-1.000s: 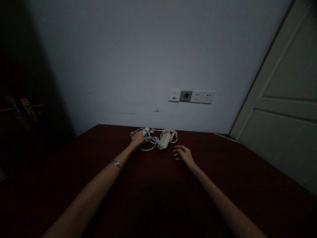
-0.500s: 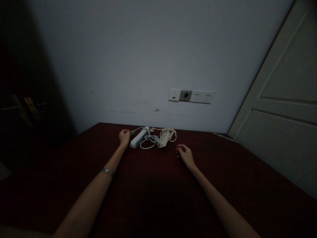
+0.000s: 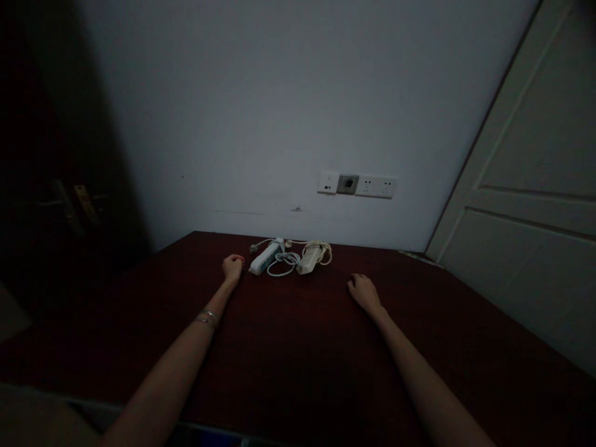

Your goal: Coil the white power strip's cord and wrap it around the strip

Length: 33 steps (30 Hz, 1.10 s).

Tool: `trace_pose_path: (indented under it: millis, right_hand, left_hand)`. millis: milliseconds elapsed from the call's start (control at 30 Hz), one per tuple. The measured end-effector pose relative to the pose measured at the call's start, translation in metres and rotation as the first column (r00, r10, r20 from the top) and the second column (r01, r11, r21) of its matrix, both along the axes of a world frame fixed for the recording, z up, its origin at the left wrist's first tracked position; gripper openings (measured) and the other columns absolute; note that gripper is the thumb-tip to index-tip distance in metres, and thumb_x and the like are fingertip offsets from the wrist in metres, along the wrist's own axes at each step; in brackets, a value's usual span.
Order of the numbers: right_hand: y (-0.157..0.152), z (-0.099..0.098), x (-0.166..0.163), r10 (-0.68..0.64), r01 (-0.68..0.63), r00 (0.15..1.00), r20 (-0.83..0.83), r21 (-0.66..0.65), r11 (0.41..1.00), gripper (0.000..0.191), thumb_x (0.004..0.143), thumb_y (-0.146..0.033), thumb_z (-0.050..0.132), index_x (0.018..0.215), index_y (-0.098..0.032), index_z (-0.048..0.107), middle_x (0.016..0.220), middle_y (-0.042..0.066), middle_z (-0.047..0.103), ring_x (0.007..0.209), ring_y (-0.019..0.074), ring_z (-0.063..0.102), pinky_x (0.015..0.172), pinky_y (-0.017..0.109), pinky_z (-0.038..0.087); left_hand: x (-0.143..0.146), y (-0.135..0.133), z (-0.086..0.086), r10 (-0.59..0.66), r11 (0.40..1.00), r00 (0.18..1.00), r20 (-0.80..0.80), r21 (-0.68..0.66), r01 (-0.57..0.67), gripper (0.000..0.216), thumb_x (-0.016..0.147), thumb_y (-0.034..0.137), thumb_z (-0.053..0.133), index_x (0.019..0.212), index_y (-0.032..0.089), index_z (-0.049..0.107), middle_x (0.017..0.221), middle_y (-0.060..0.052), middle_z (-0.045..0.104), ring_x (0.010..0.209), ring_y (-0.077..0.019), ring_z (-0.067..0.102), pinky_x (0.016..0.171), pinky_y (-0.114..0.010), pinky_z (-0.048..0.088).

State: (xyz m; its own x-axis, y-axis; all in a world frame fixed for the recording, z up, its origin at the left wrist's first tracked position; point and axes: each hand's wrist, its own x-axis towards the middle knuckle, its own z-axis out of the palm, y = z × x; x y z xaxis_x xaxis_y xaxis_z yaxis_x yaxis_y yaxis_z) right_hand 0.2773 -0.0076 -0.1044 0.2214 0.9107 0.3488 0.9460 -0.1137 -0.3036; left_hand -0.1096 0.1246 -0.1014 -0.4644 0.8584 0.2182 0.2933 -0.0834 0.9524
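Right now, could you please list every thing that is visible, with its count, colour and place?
white strip: 1, white, far side of the table, just right of the left hand, its grey-white cord looped beside it
cream strip: 1, cream, right of the white strip, cord coiled by it
table: 1, dark red-brown, fills the lower picture
sockets: 1 row, white with one grey plate, on the wall above the strips
wall: 1, pale grey, behind the table
door: 1, off-white, at right
handle: 1, brassy, in the dark at left
bracelet: 1, silver, left wrist
left hand: 1, on the table, fingers curled, holding nothing
right hand: 1, on the table, holding nothing
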Motion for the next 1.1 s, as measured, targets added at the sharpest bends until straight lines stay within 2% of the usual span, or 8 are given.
trace_pose_path:
  millis: [367,633,867,1100]
  right_hand:
    - [0.0021,-0.0012,-0.0019,-0.041,0.055,0.988,0.152,-0.093,0.994,0.034,0.087,-0.025,0.038,0.108,-0.008,0.060,0.107,0.019,0.060,0.102,0.0236,0.055,0.087,0.030,0.036]
    - [-0.0015,0.0007,-0.0013,-0.019,0.040,0.985,0.172,-0.116,0.992,0.034,0.088,-0.025,0.038,0.109,-0.008,0.059,0.109,0.018,0.060,0.105,0.0234,0.054,0.088,0.029,0.036]
    - [-0.0022,0.0008,-0.0005,0.002,0.018,0.984,0.178,-0.114,0.993,0.035,0.088,-0.024,0.037,0.110,-0.008,0.059,0.109,0.018,0.060,0.107,0.0223,0.053,0.090,0.028,0.035]
    - [-0.0022,0.0008,-0.0011,0.004,0.016,0.984,0.179,-0.115,0.993,0.035,0.088,-0.024,0.037,0.111,-0.008,0.059,0.110,0.019,0.060,0.106,0.0229,0.054,0.090,0.029,0.036]
  left_hand:
    - [0.0037,-0.0066,0.0039,-0.051,0.999,0.995,-0.084,-0.003,0.051,0.026,0.059,0.010,0.038,0.067,0.013,0.063,0.067,-0.005,0.066,0.061,-0.0145,0.061,0.051,-0.019,0.043]
    - [0.0034,-0.0093,0.0047,-0.080,0.997,0.991,-0.110,-0.018,0.079,0.025,0.060,0.009,0.040,0.068,0.013,0.063,0.070,-0.006,0.067,0.062,-0.0142,0.061,0.053,-0.019,0.043]
    - [0.0042,-0.0087,0.0023,-0.104,0.994,0.988,-0.110,-0.023,0.103,0.025,0.062,0.009,0.039,0.068,0.013,0.064,0.065,-0.005,0.066,0.057,-0.0133,0.060,0.051,-0.019,0.042]
    - [0.0020,-0.0030,-0.0002,-0.091,0.996,0.990,-0.106,0.003,0.091,0.023,0.058,0.008,0.041,0.061,0.015,0.063,0.062,-0.004,0.064,0.061,-0.0148,0.060,0.056,-0.021,0.043]
